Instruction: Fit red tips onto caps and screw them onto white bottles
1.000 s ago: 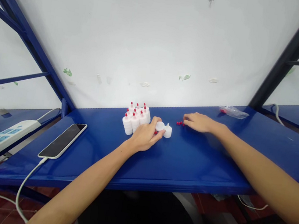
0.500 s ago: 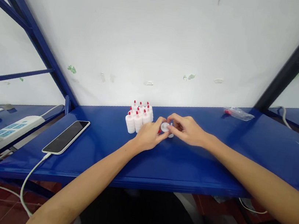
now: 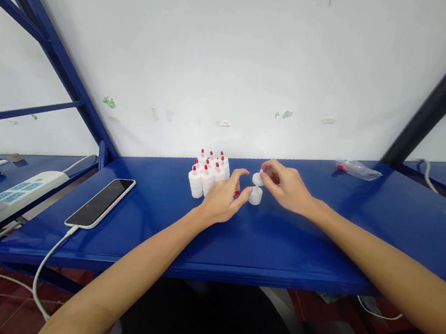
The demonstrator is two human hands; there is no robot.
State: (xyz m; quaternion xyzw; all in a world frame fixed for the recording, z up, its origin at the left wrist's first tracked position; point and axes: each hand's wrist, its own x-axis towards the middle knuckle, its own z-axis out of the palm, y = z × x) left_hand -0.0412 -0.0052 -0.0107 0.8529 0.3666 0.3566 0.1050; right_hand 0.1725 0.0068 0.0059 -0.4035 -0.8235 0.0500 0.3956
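My right hand [image 3: 284, 186] pinches a round white cap [image 3: 258, 179] between thumb and fingertips. It is directly above a short white cylindrical piece [image 3: 255, 196] standing on the blue table [image 3: 278, 246]. To the left is my left hand [image 3: 223, 196], index finger and thumb spread apart, the thumb tip close beside the white piece. A small red tip [image 3: 237, 193] shows inside the left hand's curve; whether the hand holds it or it lies behind, I cannot tell. Behind that hand stand several white squeeze bottles [image 3: 197, 184] with red tips, grouped upright.
A phone [image 3: 100, 202] with a white charging cable [image 3: 49, 253] lies on the left. Toward the back right is a clear plastic bag [image 3: 358, 169] with something red in it. A power strip [image 3: 20, 191] rests on the neighbouring table. Blue metal posts [image 3: 62, 67] rise at the left.
The round white cap, between both hands before, has moved up and right with my right hand. My left fingers have come off it and spread. The short white piece now shows fully.
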